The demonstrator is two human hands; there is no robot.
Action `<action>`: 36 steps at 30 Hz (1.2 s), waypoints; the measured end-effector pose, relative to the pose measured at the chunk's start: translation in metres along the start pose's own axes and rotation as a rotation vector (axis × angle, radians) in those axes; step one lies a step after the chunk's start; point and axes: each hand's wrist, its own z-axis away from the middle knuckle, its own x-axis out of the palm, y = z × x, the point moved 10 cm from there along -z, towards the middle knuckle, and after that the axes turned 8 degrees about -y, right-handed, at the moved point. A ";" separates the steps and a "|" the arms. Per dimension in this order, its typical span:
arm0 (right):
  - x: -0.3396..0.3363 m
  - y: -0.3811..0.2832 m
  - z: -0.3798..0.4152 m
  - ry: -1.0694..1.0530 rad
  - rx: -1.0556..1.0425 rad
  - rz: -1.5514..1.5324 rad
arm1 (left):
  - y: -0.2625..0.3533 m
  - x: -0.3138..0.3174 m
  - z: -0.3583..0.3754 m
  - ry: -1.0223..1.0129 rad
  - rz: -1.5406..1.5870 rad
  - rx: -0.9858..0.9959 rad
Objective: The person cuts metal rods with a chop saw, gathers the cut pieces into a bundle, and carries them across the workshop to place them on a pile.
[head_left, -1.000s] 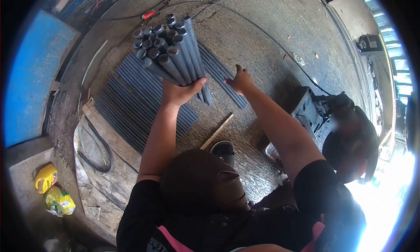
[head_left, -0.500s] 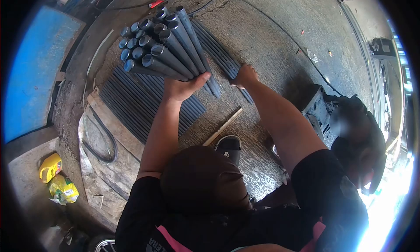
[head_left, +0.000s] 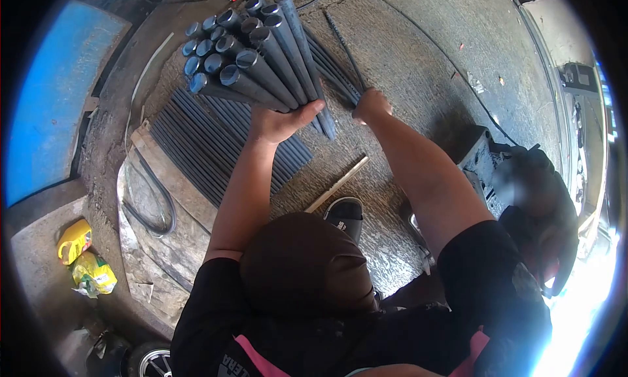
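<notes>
A thick bundle of dark metal tubes (head_left: 278, 53) rises toward the camera with its round ends fanned out. My left hand (head_left: 281, 122) is wrapped round the bundle's lower part, thumb across the front. To its right, my right hand (head_left: 374, 107) is closed at the near end of a few thin dark tubes (head_left: 333, 73) near the floor. One single tube (head_left: 342, 43) slants apart from that group and runs into the right hand; the fingers' underside is hidden. Under the left forearm lies a neat row of similar tubes (head_left: 203, 145) side by side.
A wooden strip (head_left: 337, 184) lies by my sandalled foot (head_left: 345, 215). A dark machine (head_left: 481, 158) stands at right. Cables (head_left: 432, 47) cross the concrete floor. At left are a blue panel (head_left: 55, 96), a yellow bottle (head_left: 74, 241) and worn sheeting (head_left: 147, 246).
One tube at my right hand has swung away from the others, its far end moving right. The left hand still holds the bundle; the whole view has shifted slightly.
</notes>
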 end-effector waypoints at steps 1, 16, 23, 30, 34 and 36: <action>0.000 0.000 0.000 -0.054 -0.041 0.027 | 0.001 0.001 0.000 0.003 -0.012 0.019; -0.002 -0.009 0.011 0.026 -0.153 0.120 | 0.003 0.000 0.000 0.009 -0.023 0.061; -0.001 -0.003 0.011 0.066 -0.202 0.147 | -0.009 -0.003 0.006 0.013 -0.014 0.026; -0.014 -0.034 0.019 0.169 -0.283 0.174 | -0.003 -0.001 0.003 -0.001 0.032 0.071; -0.008 -0.049 -0.007 0.178 -0.294 0.057 | -0.004 -0.001 0.004 0.017 0.072 0.039; -0.019 -0.052 -0.007 0.220 -0.286 0.028 | -0.009 -0.002 0.005 0.024 0.098 0.034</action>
